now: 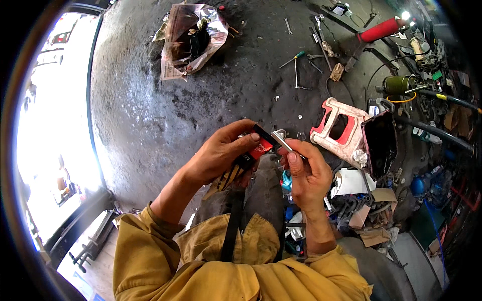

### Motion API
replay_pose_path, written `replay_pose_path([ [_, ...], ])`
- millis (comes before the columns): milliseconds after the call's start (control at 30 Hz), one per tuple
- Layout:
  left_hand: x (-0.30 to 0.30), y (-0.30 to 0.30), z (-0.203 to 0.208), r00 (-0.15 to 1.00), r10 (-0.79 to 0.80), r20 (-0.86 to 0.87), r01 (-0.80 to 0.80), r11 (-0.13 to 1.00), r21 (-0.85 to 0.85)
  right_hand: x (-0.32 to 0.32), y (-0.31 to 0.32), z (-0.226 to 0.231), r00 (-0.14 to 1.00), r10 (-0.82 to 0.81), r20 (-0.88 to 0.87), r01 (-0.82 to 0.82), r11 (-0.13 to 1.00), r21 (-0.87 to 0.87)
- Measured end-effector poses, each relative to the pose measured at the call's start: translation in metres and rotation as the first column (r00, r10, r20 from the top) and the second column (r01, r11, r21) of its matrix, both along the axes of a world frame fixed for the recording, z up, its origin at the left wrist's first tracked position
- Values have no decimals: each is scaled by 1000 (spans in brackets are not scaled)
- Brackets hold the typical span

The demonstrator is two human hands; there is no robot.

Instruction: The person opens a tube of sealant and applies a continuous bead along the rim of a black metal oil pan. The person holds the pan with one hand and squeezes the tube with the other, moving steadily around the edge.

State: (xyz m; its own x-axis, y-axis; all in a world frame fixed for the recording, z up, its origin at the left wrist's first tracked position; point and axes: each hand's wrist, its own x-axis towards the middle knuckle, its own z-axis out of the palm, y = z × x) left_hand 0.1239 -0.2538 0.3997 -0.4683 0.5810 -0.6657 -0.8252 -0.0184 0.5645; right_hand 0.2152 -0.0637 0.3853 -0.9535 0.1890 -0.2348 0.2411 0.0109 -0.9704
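Observation:
My left hand [218, 150] is closed around a squeeze tube [260, 149] coloured black and red, with yellow stripes toward its lower end. A black end piece on the tube points up toward my right hand. Between the thumb and fingers of my right hand [309, 175] is a thin silver metal rod [282, 141], its tip close to the tube's black end. Whether the two touch, I cannot tell. Both hands are in front of my knees, and my fingers hide part of the tube.
A red and cream plastic step stool [346, 108] stands right of my hands, a dark tablet-like panel [380, 143] against it. Wrenches and a green-handled screwdriver [292, 59] lie on the dark floor. A crumpled clear plastic bag [175, 55] holds dark parts. Cardboard scraps [374, 236] and clutter fill the right.

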Motion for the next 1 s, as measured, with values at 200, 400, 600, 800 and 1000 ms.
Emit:
replay_pose_path([
  [200,-1,-2,-4,998,-55,-18,55,998,11,-4,-4,-4,990,41,-135,-24,992,121],
  [400,-3,-2,-3,999,-31,-17,31,999,25,-1,-4,-7,991,0,-132,21,987,161],
  [600,-1,-1,-2,996,-83,-38,83,996,17,-1,-3,-8,984,53,-169,-18,979,203],
  [800,7,7,-1,970,-199,-139,191,979,-68,-11,3,-14,936,227,-269,-129,932,338],
  [1000,14,5,-21,975,-162,-152,145,982,-118,-13,4,-17,879,395,-269,-280,882,380],
])
